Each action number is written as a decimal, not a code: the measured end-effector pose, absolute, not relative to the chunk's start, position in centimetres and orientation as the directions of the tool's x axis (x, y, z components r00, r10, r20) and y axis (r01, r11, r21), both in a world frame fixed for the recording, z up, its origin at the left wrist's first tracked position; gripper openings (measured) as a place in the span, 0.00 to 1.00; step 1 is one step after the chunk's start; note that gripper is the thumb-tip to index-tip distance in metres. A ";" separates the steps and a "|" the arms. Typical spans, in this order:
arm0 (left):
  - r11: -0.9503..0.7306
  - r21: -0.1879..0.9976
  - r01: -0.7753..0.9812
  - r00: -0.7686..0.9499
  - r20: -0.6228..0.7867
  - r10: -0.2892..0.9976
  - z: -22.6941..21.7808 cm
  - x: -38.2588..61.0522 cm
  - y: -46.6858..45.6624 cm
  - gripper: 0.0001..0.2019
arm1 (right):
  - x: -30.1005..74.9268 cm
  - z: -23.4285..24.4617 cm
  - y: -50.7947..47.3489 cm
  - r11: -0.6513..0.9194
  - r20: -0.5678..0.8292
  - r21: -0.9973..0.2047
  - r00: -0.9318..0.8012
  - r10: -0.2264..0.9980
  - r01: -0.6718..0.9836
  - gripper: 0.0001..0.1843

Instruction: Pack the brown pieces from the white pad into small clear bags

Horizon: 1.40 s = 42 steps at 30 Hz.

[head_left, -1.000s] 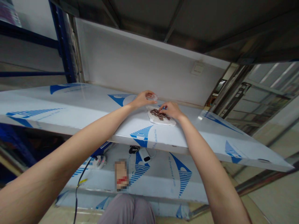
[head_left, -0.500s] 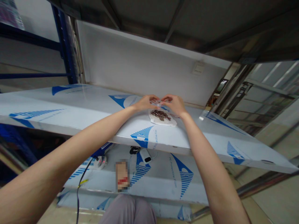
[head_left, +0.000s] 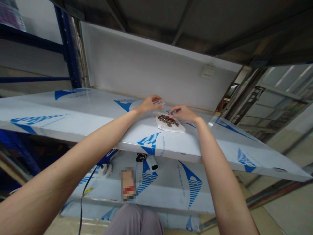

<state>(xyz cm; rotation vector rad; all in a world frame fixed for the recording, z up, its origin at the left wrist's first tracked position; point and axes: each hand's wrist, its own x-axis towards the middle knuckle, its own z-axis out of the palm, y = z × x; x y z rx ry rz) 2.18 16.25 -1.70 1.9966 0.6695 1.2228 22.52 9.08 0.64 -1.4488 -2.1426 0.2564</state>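
Note:
A pile of several small dark brown pieces point(head_left: 168, 120) lies on a white sheet point(head_left: 174, 127) on the film-covered steel table point(head_left: 97, 114). My left hand point(head_left: 150, 103) hovers just behind the pile, fingers curled around a small clear plastic bag point(head_left: 160, 102). My right hand point(head_left: 183, 113) rests at the right edge of the pile, fingertips reaching down onto the pieces; what they pinch, if anything, is too small to see.
A white back panel point(head_left: 151, 65) rises behind the table. The lower shelf point(head_left: 171, 186) holds a white device point(head_left: 152, 162), a small white gadget with a black cable point(head_left: 104, 169) and a blurred box point(head_left: 127, 184). Blue racking point(head_left: 68, 49) stands at left.
My hands met above the pile half a second ago. Since then my right hand has dropped back onto the brown pieces, while my left hand stays behind with the bag.

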 end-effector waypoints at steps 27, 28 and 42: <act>-0.659 0.748 0.076 0.563 0.514 0.648 -1.9 2.5 15.6 0.21 | 20.8 0.9 9.1 0.314 0.692 -0.352 0.019 0.722 0.882 0.15; -0.647 0.759 0.077 0.538 0.515 0.668 -1.9 2.5 15.7 0.22 | 21.1 0.9 9.1 0.292 0.695 -0.361 0.047 0.717 0.886 0.16; -0.622 0.783 0.010 0.457 0.549 0.700 -1.9 1.9 16.7 0.22 | 20.4 -0.7 9.1 0.230 0.279 -0.131 -0.187 0.942 0.964 0.07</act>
